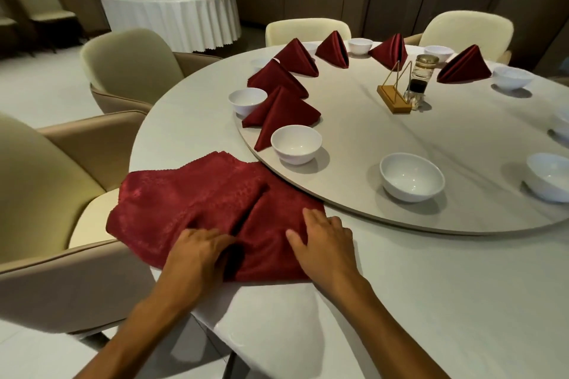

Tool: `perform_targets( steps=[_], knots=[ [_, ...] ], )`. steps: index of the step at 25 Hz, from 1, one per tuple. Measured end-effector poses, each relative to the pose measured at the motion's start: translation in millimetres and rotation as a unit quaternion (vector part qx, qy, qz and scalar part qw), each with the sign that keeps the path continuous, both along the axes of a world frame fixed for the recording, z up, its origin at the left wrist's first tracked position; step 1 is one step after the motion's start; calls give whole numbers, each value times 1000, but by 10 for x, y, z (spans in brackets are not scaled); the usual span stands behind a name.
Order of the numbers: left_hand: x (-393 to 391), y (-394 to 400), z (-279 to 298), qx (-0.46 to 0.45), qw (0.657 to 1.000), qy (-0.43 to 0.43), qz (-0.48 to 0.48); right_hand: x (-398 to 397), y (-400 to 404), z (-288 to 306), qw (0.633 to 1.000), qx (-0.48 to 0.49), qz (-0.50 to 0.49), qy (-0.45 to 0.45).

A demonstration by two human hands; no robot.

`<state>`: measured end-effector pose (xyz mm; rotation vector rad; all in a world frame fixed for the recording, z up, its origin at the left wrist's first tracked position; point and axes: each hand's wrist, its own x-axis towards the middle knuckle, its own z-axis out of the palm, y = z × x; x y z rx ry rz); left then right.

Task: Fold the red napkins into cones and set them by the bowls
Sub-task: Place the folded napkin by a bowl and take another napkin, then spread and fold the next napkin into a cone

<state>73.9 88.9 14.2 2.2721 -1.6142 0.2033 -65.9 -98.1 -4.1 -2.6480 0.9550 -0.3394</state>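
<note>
A red napkin (197, 203) lies spread on the near left edge of the round table, partly folded, with a crease running down its middle. My left hand (197, 251) rests on its near edge with fingers bent toward the crease. My right hand (323, 240) lies flat on the napkin's right part, fingers straight. Several folded red cones stand on the turntable (400, 132), the nearest cone (280, 114) beside a white bowl (296, 144). Another white bowl (412, 176) stands to the right with no cone by it.
More white bowls (548, 175) ring the turntable's edge. A wooden stand with a gold wire frame (395, 95) and a glass bottle (421, 77) stand near its middle. Cream chairs (40, 194) surround the table. A second clothed table (172, 15) is at the back left.
</note>
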Motion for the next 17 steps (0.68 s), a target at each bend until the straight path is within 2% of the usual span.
perform_targets(
  steps=[2, 5, 7, 8, 9, 11, 12, 14, 15, 17],
  knots=[
    [-164, 163, 94, 38, 997, 36, -59, -37, 64, -62, 998, -34, 44, 26],
    [-196, 309, 305, 131, 978, 136, -83, -178, 212, -59, 992, -5, 85, -95],
    [-151, 276, 457, 78, 972, 208, -72, -334, 307, -41, 977, 84, 61, -185],
    [-107, 219, 512, 20, 977, 202, -57, -433, 334, -34, 961, 144, 58, -228],
    [-71, 135, 558, -31, 985, 162, -48, -541, 353, -16, 940, 211, 70, -260],
    [-39, -83, 559, -58, 992, 94, -67, -767, 409, 55, 895, 337, 123, -265],
    [-36, -204, 524, -34, 991, 88, -94, -858, 432, 84, 886, 362, 159, -243],
    [-78, -417, 438, 77, 984, 98, -130, -976, 452, 122, 896, 345, 213, -184],
    [-112, -515, 388, 157, 978, 74, -119, -1002, 444, 123, 903, 329, 224, -160],
    [-175, -653, 310, 300, 952, -43, -39, -1014, 442, 124, 915, 303, 231, -133]
  ],
)
